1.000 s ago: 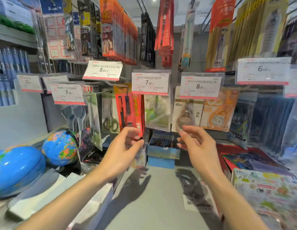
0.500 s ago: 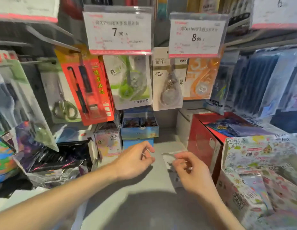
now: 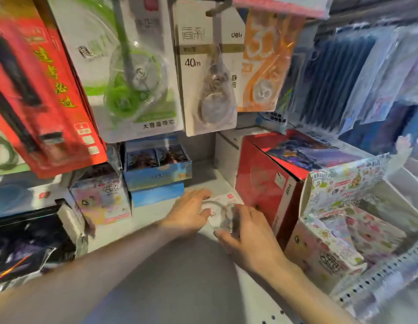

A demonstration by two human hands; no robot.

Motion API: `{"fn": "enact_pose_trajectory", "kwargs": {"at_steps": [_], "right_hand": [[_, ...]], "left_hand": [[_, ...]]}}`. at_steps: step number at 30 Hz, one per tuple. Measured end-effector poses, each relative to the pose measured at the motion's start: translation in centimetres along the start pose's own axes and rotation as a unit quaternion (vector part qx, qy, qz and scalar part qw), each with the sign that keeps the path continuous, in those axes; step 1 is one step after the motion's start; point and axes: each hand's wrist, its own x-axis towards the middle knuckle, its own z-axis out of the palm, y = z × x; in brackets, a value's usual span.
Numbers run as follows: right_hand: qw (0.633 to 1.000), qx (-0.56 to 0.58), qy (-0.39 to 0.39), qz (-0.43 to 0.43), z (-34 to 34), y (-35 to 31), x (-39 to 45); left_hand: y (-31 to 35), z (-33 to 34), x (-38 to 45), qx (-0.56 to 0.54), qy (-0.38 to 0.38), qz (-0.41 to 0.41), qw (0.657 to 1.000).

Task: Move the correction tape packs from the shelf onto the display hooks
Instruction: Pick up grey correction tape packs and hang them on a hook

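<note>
A correction tape pack (image 3: 223, 208), white card with a clear blister, lies flat on the grey shelf (image 3: 187, 265). My right hand (image 3: 247, 237) curls its fingers around the blister from the right. My left hand (image 3: 190, 212) rests on the pack's left edge, fingers spread flat. Above, a white 40m correction tape pack (image 3: 208, 73) hangs on a grey display hook (image 3: 217, 12). A green pack (image 3: 133, 78) hangs to its left and an orange one (image 3: 264, 61) to its right.
A red box (image 3: 261, 181) stands close on the right of my hands, with patterned cartons (image 3: 339, 230) beyond it. Blue boxes (image 3: 156, 169) and a pastel box (image 3: 102, 199) sit at the shelf's back. Red hanging packs (image 3: 42, 90) crowd the upper left.
Both hands dropped from hook height to the shelf and closed in on the pack lying there. The camera moved nearer and lower.
</note>
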Motion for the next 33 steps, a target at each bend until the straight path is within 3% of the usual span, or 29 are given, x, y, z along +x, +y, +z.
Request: {"fn": "enact_pose_trajectory", "kwargs": {"at_steps": [8, 12, 14, 17, 20, 26, 33], "right_hand": [[0.997, 0.06, 0.02, 0.032, 0.5, 0.0, 1.1], [0.993, 0.112, 0.041, 0.012, 0.5, 0.1, 1.0], [0.987, 0.147, 0.062, -0.006, 0.2, 0.3, 0.8], [0.978, 0.192, 0.084, -0.022, -0.2, 0.6, 0.7], [0.971, 0.225, 0.078, -0.035, -0.5, 0.6, 0.4], [0.959, 0.271, 0.086, -0.01, -1.3, 0.3, 0.5], [0.906, 0.417, 0.067, -0.016, -2.2, -1.6, -0.1]], "left_hand": [[-1.1, 0.6, -0.5, -0.081, 0.039, 0.019, 0.996], [-1.2, 0.5, -0.7, -0.182, 0.067, -0.033, 0.981], [-0.7, 0.1, -0.8, -0.295, 0.083, -0.101, 0.947], [0.5, -0.8, -1.1, -0.467, 0.065, -0.185, 0.862], [1.5, -1.8, -1.7, -0.523, 0.043, -0.189, 0.83], [2.3, -4.4, -3.9, -0.5, 0.058, -0.133, 0.854], [2.0, -7.6, -7.7, -0.464, 0.097, -0.078, 0.877]]}}
